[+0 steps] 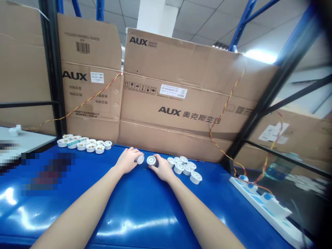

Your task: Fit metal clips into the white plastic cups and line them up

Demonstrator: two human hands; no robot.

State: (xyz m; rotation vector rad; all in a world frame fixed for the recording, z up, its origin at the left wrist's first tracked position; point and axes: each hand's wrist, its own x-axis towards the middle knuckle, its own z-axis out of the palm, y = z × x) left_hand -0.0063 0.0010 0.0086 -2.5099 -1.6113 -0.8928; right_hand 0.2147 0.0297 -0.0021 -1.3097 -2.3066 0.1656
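Observation:
My left hand [128,160] grips a small round white plastic socket piece [140,159] at its fingertips, with the holed face turned to the right. My right hand [163,168] holds a matching white socket piece [151,160], its face turned up and to the left. The two pieces are close together but apart, above the blue glossy work surface [124,207]. Just right of my right hand stands a cluster of several white cup-shaped pieces [184,169]. A longer double row of similar white cups [83,144], some with brownish insides, sits further left near the back edge.
Large AUX cardboard boxes [173,93] stand along the back of the surface, with a twisted red and yellow wire [90,98] across them. A white power strip [261,204] with blue fittings lies at the right edge. Blue and black rack posts [53,65] rise behind. A white-topped table [28,140] sits at the left.

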